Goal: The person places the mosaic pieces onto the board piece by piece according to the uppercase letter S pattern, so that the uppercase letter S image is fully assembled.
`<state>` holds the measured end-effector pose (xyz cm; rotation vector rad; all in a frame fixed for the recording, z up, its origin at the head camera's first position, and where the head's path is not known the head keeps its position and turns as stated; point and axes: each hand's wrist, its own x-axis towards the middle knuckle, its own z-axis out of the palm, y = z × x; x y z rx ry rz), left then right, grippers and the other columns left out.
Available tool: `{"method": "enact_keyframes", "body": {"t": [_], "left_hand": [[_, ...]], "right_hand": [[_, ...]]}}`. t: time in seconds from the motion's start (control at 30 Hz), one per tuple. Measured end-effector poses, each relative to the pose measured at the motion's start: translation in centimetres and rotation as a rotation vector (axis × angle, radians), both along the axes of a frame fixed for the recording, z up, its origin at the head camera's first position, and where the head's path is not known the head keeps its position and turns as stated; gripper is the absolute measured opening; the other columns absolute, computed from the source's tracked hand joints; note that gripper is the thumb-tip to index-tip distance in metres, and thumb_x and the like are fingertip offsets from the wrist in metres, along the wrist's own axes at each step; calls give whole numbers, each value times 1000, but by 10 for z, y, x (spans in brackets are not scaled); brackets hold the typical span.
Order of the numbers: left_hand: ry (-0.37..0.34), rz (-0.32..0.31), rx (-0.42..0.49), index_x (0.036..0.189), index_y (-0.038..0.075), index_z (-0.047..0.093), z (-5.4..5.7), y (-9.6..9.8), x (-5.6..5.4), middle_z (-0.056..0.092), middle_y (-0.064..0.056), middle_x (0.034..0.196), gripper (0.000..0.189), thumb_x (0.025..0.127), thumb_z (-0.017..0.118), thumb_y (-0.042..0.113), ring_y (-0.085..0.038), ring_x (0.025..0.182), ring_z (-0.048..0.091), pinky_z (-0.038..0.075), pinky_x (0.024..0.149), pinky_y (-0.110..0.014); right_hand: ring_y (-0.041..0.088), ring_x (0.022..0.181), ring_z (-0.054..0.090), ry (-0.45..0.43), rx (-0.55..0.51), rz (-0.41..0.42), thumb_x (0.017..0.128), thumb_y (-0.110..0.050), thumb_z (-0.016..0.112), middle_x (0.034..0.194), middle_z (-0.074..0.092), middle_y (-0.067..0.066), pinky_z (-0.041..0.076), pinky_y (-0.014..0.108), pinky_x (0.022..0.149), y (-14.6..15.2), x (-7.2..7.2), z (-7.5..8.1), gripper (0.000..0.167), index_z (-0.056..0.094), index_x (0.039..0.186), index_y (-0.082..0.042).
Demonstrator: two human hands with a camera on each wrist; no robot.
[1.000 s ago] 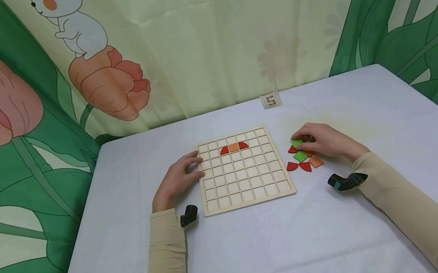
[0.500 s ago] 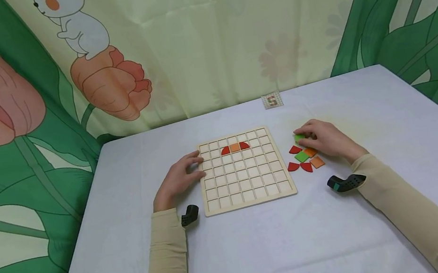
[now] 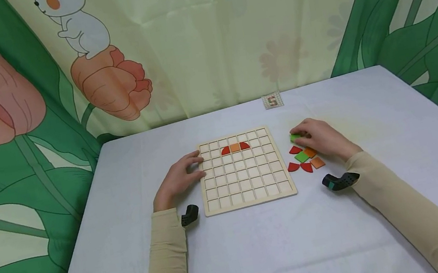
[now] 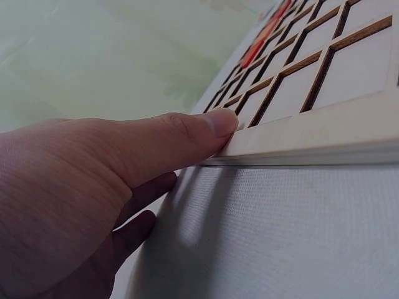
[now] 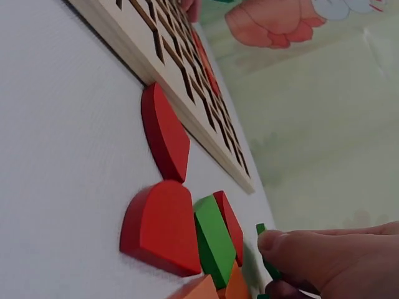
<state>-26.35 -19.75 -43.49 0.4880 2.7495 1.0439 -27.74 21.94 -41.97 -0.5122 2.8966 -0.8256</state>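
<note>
My right hand (image 3: 320, 137) pinches a green square tile (image 3: 294, 137) between thumb and fingers, just beyond a small pile of loose tiles. In the right wrist view, the thumb covers part of that held tile (image 5: 260, 228). My left hand (image 3: 178, 176) touches the left edge of a wooden grid board (image 3: 248, 182). Seen from the left wrist, its thumb (image 4: 181, 131) lies on the board's rim with the other fingers extended beyond. Set in the board's second row from the back are an orange square (image 3: 235, 147) and a red quarter-round piece (image 3: 225, 150) (image 3: 244, 145) on either side.
Loose on the white tablecloth right of the board lie several red quarter-round pieces (image 3: 306, 167), a green square (image 3: 301, 157) and orange squares (image 3: 317, 162). A small patterned card (image 3: 272, 100) lies at the table's back edge. A printed curtain (image 3: 203, 38) hangs behind.
My right hand has drawn the green square back from the pile, then shifted slightly left with it. The left hand stays at the board's edge.
</note>
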Motion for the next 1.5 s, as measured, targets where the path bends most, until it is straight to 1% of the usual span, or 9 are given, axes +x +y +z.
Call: {"method": "enact_keyframes", "body": {"t": [0.17, 0.27, 0.37, 0.67, 0.77, 1.0, 1.27, 1.43, 1.5], "left_hand": [[-2, -1, 1, 131, 5, 60, 0, 0, 0, 39, -6, 154, 46, 90, 72, 20, -26, 144, 29, 26, 117, -44], [2, -3, 0, 132, 5, 60, 1, -1, 1, 39, -6, 154, 46, 90, 72, 20, -27, 144, 29, 26, 117, -45], [5, -4, 5, 132, 5, 60, 2, -1, 2, 39, -7, 154, 46, 90, 72, 20, -28, 144, 29, 26, 116, -45], [27, -16, 6, 131, 4, 60, 0, -3, 1, 40, -8, 153, 46, 90, 72, 20, -30, 143, 31, 28, 115, -46], [13, -19, 14, 132, 4, 60, 1, -3, 1, 39, -8, 154, 47, 90, 72, 19, -29, 144, 29, 26, 116, -46], [-19, 6, -4, 133, 7, 59, 0, -3, -1, 38, -4, 155, 48, 90, 73, 22, -25, 145, 28, 25, 117, -43], [-12, 3, 5, 132, 6, 60, 1, -3, 0, 39, -5, 154, 46, 90, 72, 20, -26, 144, 29, 25, 117, -43], [-3, -10, 7, 132, 5, 60, 2, -1, 1, 39, -6, 154, 46, 90, 72, 20, -27, 144, 29, 25, 117, -44], [-2, -10, 6, 132, 5, 60, 3, -1, 1, 39, -6, 154, 46, 90, 72, 20, -27, 144, 29, 25, 117, -44]], "right_hand": [[32, 103, 52, 11, -41, -5, 96, -12, 61, 120, 57, 20, 49, 48, 91, -15, -3, 6, 35, 61, 128, 3], [31, 101, 52, 43, -66, 5, 96, -11, 61, 118, 57, 20, 49, 46, 89, -26, -4, 10, 35, 61, 128, 3], [30, 99, 54, 74, -85, 34, 95, -10, 63, 115, 59, 19, 49, 44, 87, -39, -6, 14, 33, 63, 126, 3], [26, 100, 56, 58, -51, 205, 94, -12, 65, 114, 60, 14, 49, 41, 86, -82, -7, 21, 31, 66, 123, 0], [26, 100, 56, 44, -59, 245, 95, -13, 65, 115, 60, 13, 49, 41, 85, -93, -6, 21, 31, 66, 124, -1], [25, 97, 57, 94, -57, 307, 94, -13, 65, 111, 62, 13, 49, 39, 82, -116, -9, 19, 30, 67, 121, 0], [23, 98, 58, 120, -34, 368, 93, -13, 68, 109, 64, 11, 49, 36, 84, -134, -14, 12, 27, 70, 117, -1], [24, 97, 58, 123, -17, 382, 91, -12, 69, 107, 65, 10, 49, 36, 85, -142, -14, 11, 25, 71, 114, -1], [23, 95, 57, 119, -3, 383, 91, -12, 70, 105, 65, 10, 49, 36, 83, -145, -13, 11, 22, 71, 111, -2]]}}
